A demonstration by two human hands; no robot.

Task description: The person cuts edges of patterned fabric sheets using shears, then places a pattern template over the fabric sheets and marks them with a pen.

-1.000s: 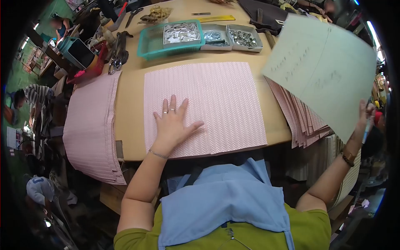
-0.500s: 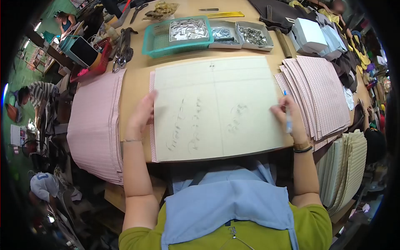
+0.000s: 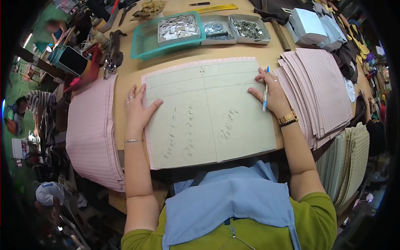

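A pale cardboard template (image 3: 179, 121) with handwriting and ruled lines lies on a pink woven-patterned sheet (image 3: 146, 90), whose edge shows along the template's top and left. My left hand (image 3: 139, 107) is spread at the left edge, its thumb resting on the template and its fingers along the side. At the upper right edge, my right hand (image 3: 275, 92) touches the template with thumb and fingertips. A blue-tipped pen (image 3: 265, 96) is tucked among the fingers of that hand.
Pink sheets are stacked at left (image 3: 91, 133) and right (image 3: 316, 91). Beyond the template stand a teal basket (image 3: 143, 41), a box of metal fittings (image 3: 248, 31) and a hammer (image 3: 280, 35). Cream sheets (image 3: 350, 162) stand lower right. Other people work at far left.
The template has turned slightly and shifted left, now baring the pink sheet along its top. My left hand has spread its fingers; my right hand has moved up along the right edge with the pen.
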